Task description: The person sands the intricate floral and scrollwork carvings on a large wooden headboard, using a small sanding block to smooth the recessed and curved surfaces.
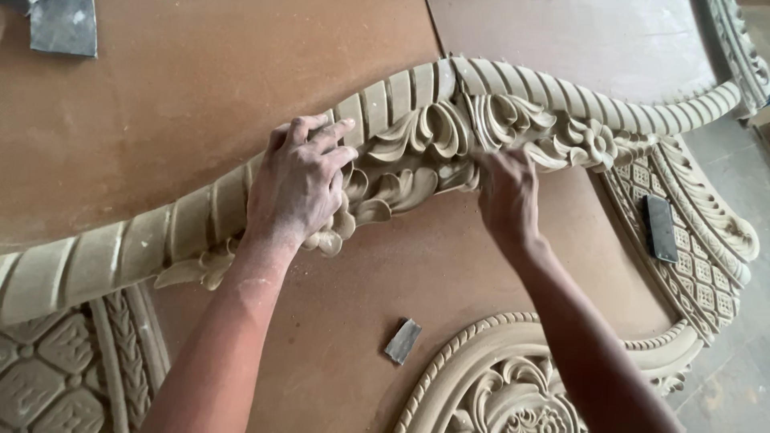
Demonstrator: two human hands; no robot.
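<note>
A long carved wooden moulding (417, 120) with a twisted rope rim and leaf scrolls arches across a brown board (200, 88). My left hand (298, 186) lies flat on the carving's leaf scrolls, fingers spread over the rope rim, pressing it down. My right hand (505, 192) is pinched at the scrolls in the middle of the carving, fingertips pushed into a groove; whether it holds a bit of sandpaper is hidden. Both forearms are dusted with wood powder.
A small folded grey piece of sandpaper (403, 341) lies on the board below the hands. A dark flat block (661, 228) rests on a latticed carved panel (698, 273) at right. An oval carved piece (513, 385) sits at the bottom, another panel (56, 369) at bottom left.
</note>
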